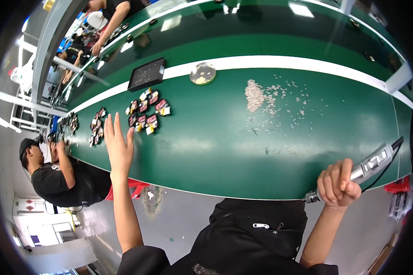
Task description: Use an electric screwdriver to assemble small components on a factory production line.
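My left hand (119, 145) is raised over the left part of the green table, fingers stretched and nothing in it. Just beyond and to its right lies a cluster of small black parts (152, 122) with reddish, yellow and white bits; a second group of such parts (96, 128) is left of the hand. At the front right edge, my right hand (337, 183) is wrapped around a silver electric screwdriver (371, 166). Its bit end points left and its black cable runs off to the right. Many small pale pieces (256, 97) lie heaped and scattered on the table's right half.
A black tray (146, 74) with small bits inside stands at the back, beside a round clear dish (202, 74) holding yellowish pieces. A white rail (280, 62) borders the green tabletop (206, 146). Co-workers sit at the left (64, 178) and across the conveyor (114, 18).
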The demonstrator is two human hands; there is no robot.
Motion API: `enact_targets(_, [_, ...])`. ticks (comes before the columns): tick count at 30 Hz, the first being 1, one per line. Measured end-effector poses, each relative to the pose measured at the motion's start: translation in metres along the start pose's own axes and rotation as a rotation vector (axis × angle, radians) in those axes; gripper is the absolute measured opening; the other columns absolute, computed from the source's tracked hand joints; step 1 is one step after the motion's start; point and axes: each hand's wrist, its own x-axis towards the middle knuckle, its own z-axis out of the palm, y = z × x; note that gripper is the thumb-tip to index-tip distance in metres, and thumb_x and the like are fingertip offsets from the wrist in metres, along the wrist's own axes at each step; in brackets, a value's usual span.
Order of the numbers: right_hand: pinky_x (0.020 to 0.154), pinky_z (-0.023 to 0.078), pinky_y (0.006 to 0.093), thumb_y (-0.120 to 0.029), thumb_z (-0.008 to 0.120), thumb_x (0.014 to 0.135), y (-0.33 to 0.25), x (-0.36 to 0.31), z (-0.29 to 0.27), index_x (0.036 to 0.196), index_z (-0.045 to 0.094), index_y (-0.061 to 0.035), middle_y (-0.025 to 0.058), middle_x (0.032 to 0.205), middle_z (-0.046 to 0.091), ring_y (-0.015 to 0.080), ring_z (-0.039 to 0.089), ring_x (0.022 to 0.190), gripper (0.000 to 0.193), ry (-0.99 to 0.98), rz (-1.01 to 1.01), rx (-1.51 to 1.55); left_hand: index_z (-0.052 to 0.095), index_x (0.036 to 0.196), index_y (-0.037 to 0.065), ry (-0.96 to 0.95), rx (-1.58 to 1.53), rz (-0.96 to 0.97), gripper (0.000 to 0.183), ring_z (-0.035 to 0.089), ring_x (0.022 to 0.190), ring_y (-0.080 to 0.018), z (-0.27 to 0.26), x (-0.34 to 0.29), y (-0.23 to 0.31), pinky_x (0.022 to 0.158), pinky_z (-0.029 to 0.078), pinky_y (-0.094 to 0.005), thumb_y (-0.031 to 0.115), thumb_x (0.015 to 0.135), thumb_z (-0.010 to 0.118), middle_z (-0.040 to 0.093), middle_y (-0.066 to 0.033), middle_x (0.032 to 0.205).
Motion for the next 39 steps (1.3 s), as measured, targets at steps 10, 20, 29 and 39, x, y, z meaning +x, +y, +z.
enact_targets(10, [0.048,0.037,0.0288,-0.017,0.048,0.091,0.01,-0.025,-0.006,0.087,0.049,-0.0059,-0.0005,0.051,0.038,0.0107,0.037,0.041,0.011,0.396,-0.18,0.179,0.061,0.101,0.001,-0.1,-0.693,0.466,0.028,0.058,0.09,-0.0289,-0.013,0.032,0.235,0.076,0.049,-0.0383,0.001,0.074,0.071,0.058,-0.0113,0.101])
enact_targets(20, [0.051,0.039,0.0281,-0.02,0.048,0.094,0.011,-0.022,-0.015,0.089,0.047,-0.0075,-0.0018,0.053,0.039,0.0098,0.039,0.044,0.013,0.253,-0.205,0.141,0.064,0.094,0.002,-0.127,-0.692,0.78,0.028,0.053,0.075,-0.0233,-0.032,0.004,0.306,0.065,0.042,-0.035,0.0,0.068,0.074,0.057,-0.0073,0.091])
enact_targets(29, [0.053,0.04,0.0287,-0.02,0.048,0.093,0.012,-0.026,-0.016,0.089,0.048,-0.0071,-0.0014,0.054,0.04,0.0101,0.042,0.045,0.014,0.245,-0.202,0.168,0.061,0.089,-0.001,-0.039,-0.469,1.039,0.021,0.052,0.071,-0.0215,-0.032,0.01,0.315,0.06,0.04,-0.0348,-0.002,0.07,0.07,0.056,-0.0065,0.084])
enact_targets(39, [0.052,0.04,0.0283,-0.018,0.047,0.093,0.012,-0.027,-0.012,0.087,0.049,-0.007,-0.0015,0.053,0.039,0.0101,0.041,0.045,0.013,0.277,-0.233,0.137,0.046,0.082,-0.001,-0.232,-0.891,0.573,0.009,0.049,0.063,-0.0213,-0.042,-0.007,0.304,0.06,0.042,-0.0321,-0.004,0.085,0.054,0.053,-0.0112,0.077])
